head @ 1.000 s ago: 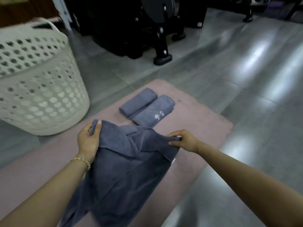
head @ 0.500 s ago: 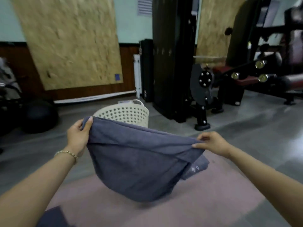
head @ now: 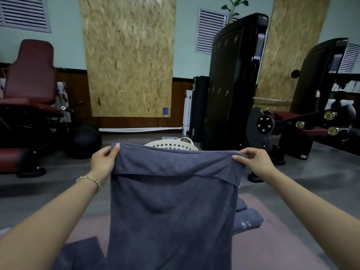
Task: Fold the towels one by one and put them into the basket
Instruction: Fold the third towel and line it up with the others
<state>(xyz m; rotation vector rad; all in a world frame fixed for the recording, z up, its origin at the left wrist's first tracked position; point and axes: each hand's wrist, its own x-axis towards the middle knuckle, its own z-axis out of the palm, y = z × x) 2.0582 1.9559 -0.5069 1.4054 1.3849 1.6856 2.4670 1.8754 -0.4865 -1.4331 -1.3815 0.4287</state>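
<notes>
A grey towel (head: 171, 207) hangs in the air in front of me, its top edge folded over. My left hand (head: 103, 162) pinches its upper left corner and my right hand (head: 255, 162) pinches the upper right corner. Behind the towel only the rim of the white perforated basket (head: 171, 145) shows. Two folded grey towels (head: 246, 219) lie on the pink mat (head: 272, 240) at the right, partly hidden by the hanging towel. Another grey towel (head: 81, 254) lies on the mat at the lower left.
Black gym machines (head: 231, 80) stand behind the basket and to the right. A red padded machine (head: 27, 94) and a black ball (head: 85, 141) are at the left. The floor is grey around the mat.
Both hands have lifted the towel off the mat and stretched it wider, so it now hangs full length. My view has tilted up from the floor to the wall.
</notes>
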